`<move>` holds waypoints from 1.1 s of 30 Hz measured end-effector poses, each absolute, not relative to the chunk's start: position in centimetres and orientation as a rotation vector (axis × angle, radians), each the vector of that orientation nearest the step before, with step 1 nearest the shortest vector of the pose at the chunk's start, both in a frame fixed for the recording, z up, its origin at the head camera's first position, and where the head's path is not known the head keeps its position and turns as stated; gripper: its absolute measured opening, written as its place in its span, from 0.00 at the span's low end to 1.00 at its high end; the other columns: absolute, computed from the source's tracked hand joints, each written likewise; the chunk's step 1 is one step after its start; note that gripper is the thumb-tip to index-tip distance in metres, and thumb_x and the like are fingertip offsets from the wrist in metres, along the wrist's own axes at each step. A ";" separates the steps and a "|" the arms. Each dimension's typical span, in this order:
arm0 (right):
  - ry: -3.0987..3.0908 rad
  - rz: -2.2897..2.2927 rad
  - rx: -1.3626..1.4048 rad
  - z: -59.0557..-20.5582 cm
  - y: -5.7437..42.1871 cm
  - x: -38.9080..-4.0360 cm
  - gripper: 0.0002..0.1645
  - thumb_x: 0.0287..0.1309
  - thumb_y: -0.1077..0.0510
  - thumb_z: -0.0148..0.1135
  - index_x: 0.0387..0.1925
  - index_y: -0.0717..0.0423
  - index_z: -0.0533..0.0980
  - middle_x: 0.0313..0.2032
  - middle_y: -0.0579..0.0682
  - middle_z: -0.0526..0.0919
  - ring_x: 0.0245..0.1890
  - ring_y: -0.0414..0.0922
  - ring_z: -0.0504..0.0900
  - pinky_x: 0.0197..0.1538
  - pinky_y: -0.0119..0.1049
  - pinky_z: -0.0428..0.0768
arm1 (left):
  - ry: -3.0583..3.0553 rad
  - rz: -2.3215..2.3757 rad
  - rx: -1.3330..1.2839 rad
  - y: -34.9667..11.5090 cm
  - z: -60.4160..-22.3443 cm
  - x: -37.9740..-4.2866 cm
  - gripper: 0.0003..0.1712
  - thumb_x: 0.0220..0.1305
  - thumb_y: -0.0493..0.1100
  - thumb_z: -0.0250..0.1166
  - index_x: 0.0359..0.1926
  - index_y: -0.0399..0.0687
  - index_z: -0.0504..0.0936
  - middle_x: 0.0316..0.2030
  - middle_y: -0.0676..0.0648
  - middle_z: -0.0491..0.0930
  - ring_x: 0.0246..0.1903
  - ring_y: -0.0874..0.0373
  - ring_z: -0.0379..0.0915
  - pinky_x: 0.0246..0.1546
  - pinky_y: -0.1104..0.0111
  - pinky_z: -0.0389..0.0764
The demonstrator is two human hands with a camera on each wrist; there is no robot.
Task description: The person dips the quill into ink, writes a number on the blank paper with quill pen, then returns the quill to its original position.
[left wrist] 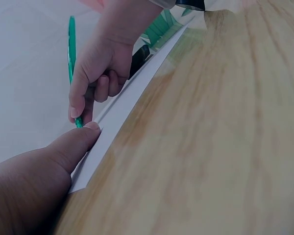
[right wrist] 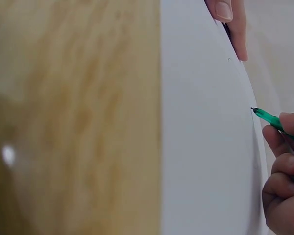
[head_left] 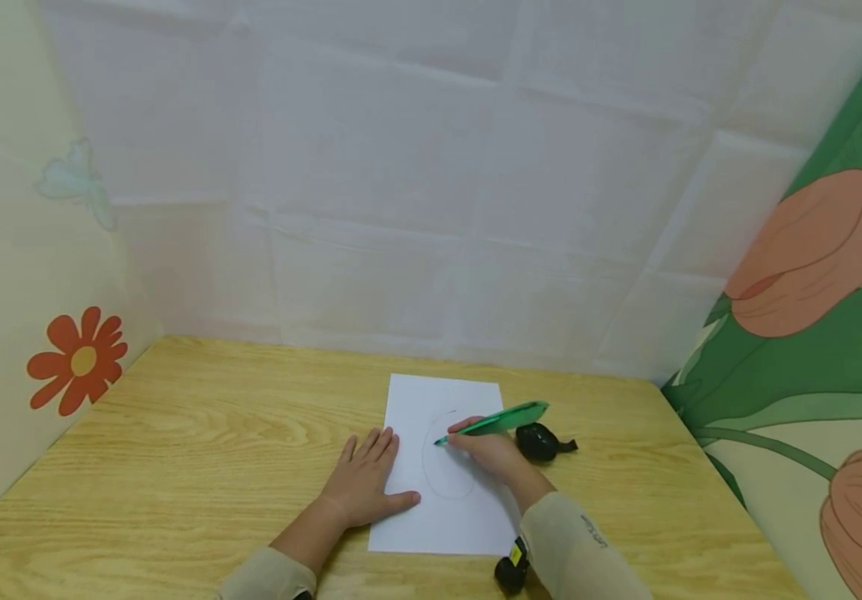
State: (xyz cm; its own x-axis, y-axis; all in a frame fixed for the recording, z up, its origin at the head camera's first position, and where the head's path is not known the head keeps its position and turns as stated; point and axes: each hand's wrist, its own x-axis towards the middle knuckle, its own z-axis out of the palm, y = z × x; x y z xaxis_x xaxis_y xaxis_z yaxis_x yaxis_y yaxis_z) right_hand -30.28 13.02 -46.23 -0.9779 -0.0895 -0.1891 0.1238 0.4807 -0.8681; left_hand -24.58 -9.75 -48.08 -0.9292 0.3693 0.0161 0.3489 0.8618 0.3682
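My right hand pinches a green pen with a broad, leaf-like upper end. Its dark tip meets a white sheet of paper, or stands just over it. A faint, thin oval line is drawn around the sheet's middle. Flat on the sheet's left side lies my left hand, fingers straight and thumb stretched across the paper. The left wrist view shows the left thumb at the paper's near edge, with the pen hand beyond. In the right wrist view the pen tip shows beside the paper's curved edge.
A black rounded object with a short stub lies right of the sheet. Another black piece with a yellow label sits by the right sleeve. The wood-grain table meets a white sheet-covered wall; flower-patterned walls flank it.
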 end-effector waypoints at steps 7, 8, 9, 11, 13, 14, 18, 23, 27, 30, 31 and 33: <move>2.515 -1.502 0.026 -46.3 12.8 -30.3 0.13 0.57 0.52 0.69 0.42 0.55 0.83 0.41 0.48 0.87 0.42 0.43 0.81 0.52 0.42 0.78 | 2.973 0.579 0.571 -9.7 -47.8 -24.4 0.58 0.58 0.75 0.58 0.74 0.36 0.57 0.76 0.38 0.53 0.77 0.42 0.43 0.75 0.42 0.41; 2.514 -1.505 0.027 -46.2 12.8 -30.2 0.13 0.57 0.52 0.69 0.42 0.55 0.83 0.41 0.48 0.87 0.42 0.43 0.81 0.53 0.42 0.78 | 2.974 0.575 0.569 -9.7 -47.7 -24.4 0.59 0.58 0.75 0.58 0.74 0.36 0.57 0.76 0.38 0.53 0.77 0.42 0.43 0.75 0.43 0.41; 2.514 -1.506 0.025 -46.2 12.8 -30.2 0.14 0.57 0.52 0.69 0.42 0.55 0.83 0.41 0.48 0.87 0.43 0.43 0.82 0.53 0.43 0.78 | 2.976 0.576 0.569 -9.7 -47.8 -24.4 0.59 0.57 0.75 0.58 0.74 0.36 0.57 0.76 0.38 0.53 0.77 0.42 0.43 0.75 0.42 0.41; 2.519 -1.507 0.017 -46.1 12.7 -30.2 0.14 0.57 0.52 0.69 0.42 0.56 0.83 0.41 0.48 0.87 0.44 0.43 0.82 0.55 0.44 0.78 | 2.979 0.577 0.570 -9.7 -47.7 -24.4 0.59 0.57 0.75 0.58 0.74 0.36 0.57 0.75 0.38 0.53 0.77 0.42 0.43 0.75 0.42 0.41; 2.520 -1.511 0.013 -46.1 12.7 -30.1 0.14 0.57 0.53 0.69 0.41 0.56 0.83 0.41 0.49 0.87 0.45 0.43 0.82 0.56 0.45 0.78 | 2.982 0.576 0.572 -9.7 -47.8 -24.4 0.59 0.57 0.75 0.58 0.73 0.36 0.57 0.75 0.38 0.53 0.76 0.42 0.43 0.75 0.42 0.41; 2.521 -1.513 0.012 -46.1 12.7 -30.1 0.14 0.57 0.53 0.69 0.41 0.56 0.83 0.42 0.49 0.87 0.45 0.44 0.82 0.56 0.45 0.77 | 2.981 0.577 0.571 -9.7 -47.8 -24.4 0.59 0.57 0.75 0.58 0.74 0.36 0.57 0.75 0.38 0.53 0.76 0.42 0.43 0.75 0.42 0.41; 2.518 -1.513 0.014 -46.2 12.6 -30.1 0.13 0.57 0.53 0.69 0.41 0.56 0.84 0.42 0.48 0.87 0.46 0.44 0.82 0.57 0.46 0.77 | 2.980 0.575 0.569 -9.7 -47.9 -24.5 0.58 0.58 0.75 0.58 0.74 0.36 0.57 0.76 0.38 0.53 0.77 0.42 0.43 0.75 0.43 0.41; 2.514 -1.512 0.013 -46.2 12.6 -30.1 0.14 0.56 0.52 0.69 0.41 0.56 0.83 0.42 0.49 0.87 0.48 0.46 0.82 0.58 0.48 0.76 | 2.986 0.566 0.570 -9.7 -48.0 -24.6 0.58 0.58 0.75 0.58 0.74 0.37 0.57 0.76 0.39 0.53 0.77 0.42 0.43 0.75 0.43 0.40; 2.512 -1.516 0.010 -46.3 12.6 -30.2 0.14 0.56 0.52 0.70 0.41 0.56 0.83 0.42 0.49 0.87 0.48 0.46 0.82 0.58 0.48 0.76 | 2.988 0.560 0.563 -9.7 -48.3 -24.7 0.59 0.58 0.76 0.56 0.74 0.38 0.57 0.76 0.39 0.52 0.77 0.42 0.42 0.75 0.43 0.40; 2.508 -1.521 0.008 -46.4 12.7 -30.3 0.14 0.56 0.52 0.69 0.41 0.55 0.83 0.42 0.49 0.87 0.47 0.46 0.82 0.58 0.47 0.76 | 2.989 0.567 0.569 -9.7 -48.3 -24.7 0.59 0.58 0.76 0.57 0.74 0.37 0.57 0.76 0.39 0.53 0.77 0.42 0.43 0.75 0.42 0.41; 2.509 -1.520 0.003 -46.4 12.7 -30.3 0.14 0.57 0.52 0.69 0.42 0.55 0.83 0.42 0.49 0.87 0.47 0.45 0.82 0.57 0.47 0.76 | 2.989 0.569 0.573 -9.7 -48.3 -24.6 0.58 0.57 0.75 0.57 0.74 0.37 0.57 0.76 0.38 0.53 0.77 0.42 0.43 0.75 0.42 0.41; 2.506 -1.524 0.006 -46.4 12.7 -30.3 0.14 0.57 0.51 0.69 0.41 0.55 0.83 0.42 0.49 0.87 0.47 0.45 0.82 0.57 0.46 0.76 | 2.986 0.569 0.577 -9.7 -48.1 -24.6 0.58 0.57 0.75 0.58 0.74 0.36 0.57 0.76 0.38 0.53 0.77 0.42 0.43 0.74 0.42 0.41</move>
